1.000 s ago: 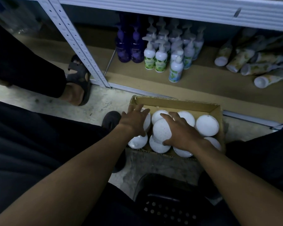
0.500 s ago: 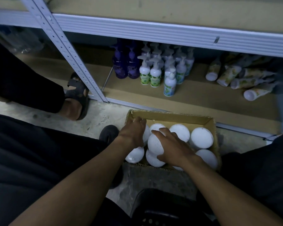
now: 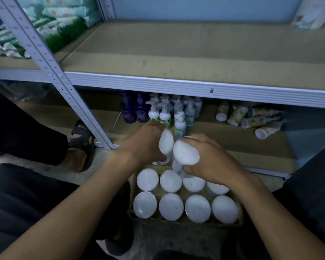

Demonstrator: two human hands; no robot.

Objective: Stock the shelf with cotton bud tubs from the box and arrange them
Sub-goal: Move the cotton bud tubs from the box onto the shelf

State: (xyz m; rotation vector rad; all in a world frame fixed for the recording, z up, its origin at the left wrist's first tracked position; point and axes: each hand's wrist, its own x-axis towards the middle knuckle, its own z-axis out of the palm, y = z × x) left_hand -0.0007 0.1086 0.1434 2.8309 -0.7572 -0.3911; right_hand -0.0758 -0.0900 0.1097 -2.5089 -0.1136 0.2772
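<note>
At the left of the frame nothing is shifting: a sandalled foot (image 3: 83, 145) is resting on the floor beside the grey upright (image 3: 51, 72). What is changing sits in the middle. Half a second ago we were pressing both hands down among the white lids; now we are lifting clear of the box (image 3: 184, 221), and the view is tipping up to take in the wide shelf board (image 3: 195, 59) across the upper half of the frame.

Our left hand (image 3: 141, 145), at centre, is curling its fingers round one cotton bud tub (image 3: 166, 141), which is tilting so its lid faces right. Just to the right, our right hand (image 3: 212, 162) is wrapping round a second tub (image 3: 186, 152), lid turned towards us; something pale is showing under it, but we cannot tell whether that is another tub in the same grasp. The two held tubs are nearly touching, hanging above the far edge of the box.

Below them, two rows of tubs are waiting upright in the box at lower centre. Behind the hands, pump bottles (image 3: 165, 113) are standing on the low shelf, and tubes (image 3: 251, 119) are lying on their sides further right.

We are judging that the pick is done and the carry upward to the bare board is starting; most of the stocking is ahead.
</note>
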